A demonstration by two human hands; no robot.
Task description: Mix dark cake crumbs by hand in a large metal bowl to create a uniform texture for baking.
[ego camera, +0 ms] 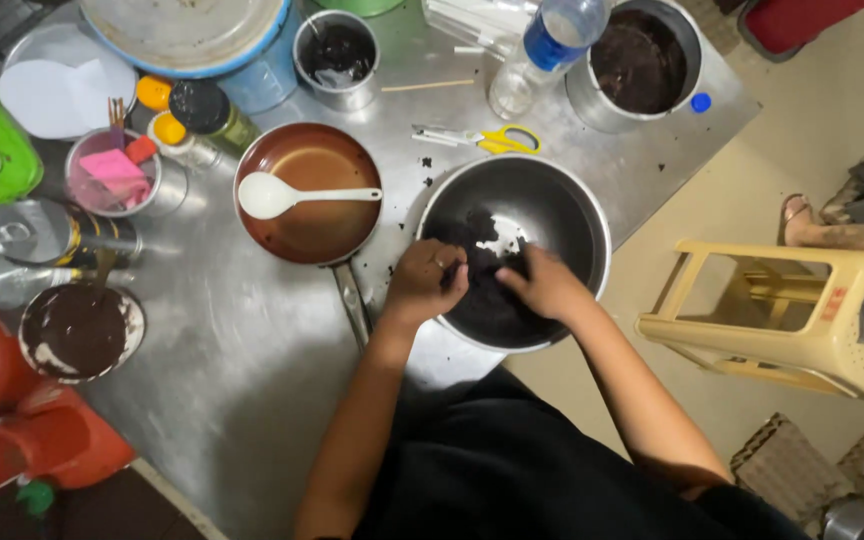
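Down at the near edge of the steel table, both of my hands were inside the big metal bowl, working the dark crumbly mixture that lay heaped toward the near side. Left hand was curled, fingers bent down into the crumbs and pinching a clump — not clenched hard, as far as I could judge. Right hand sat just beside it, fingers tucked into the same heap, loosely cupped around some of the mixture; how much it really had hold of I couldn't tell from above. The two hands nearly met over the middle of the heap.

By my reading, the step in hand was rubbing and breaking up the lumps by hand, and it looked part-way along: bare metal showed at the far side of the bowl, with stray crumbs on the table beside the rim. The next move, I judged, called for drawing the loose stuff in from the far wall without shoving the bowl — it stood right at the table's edge.

Just left of the bowl sat a brown pan with a white ladle across it, and yellow scissors lay behind.
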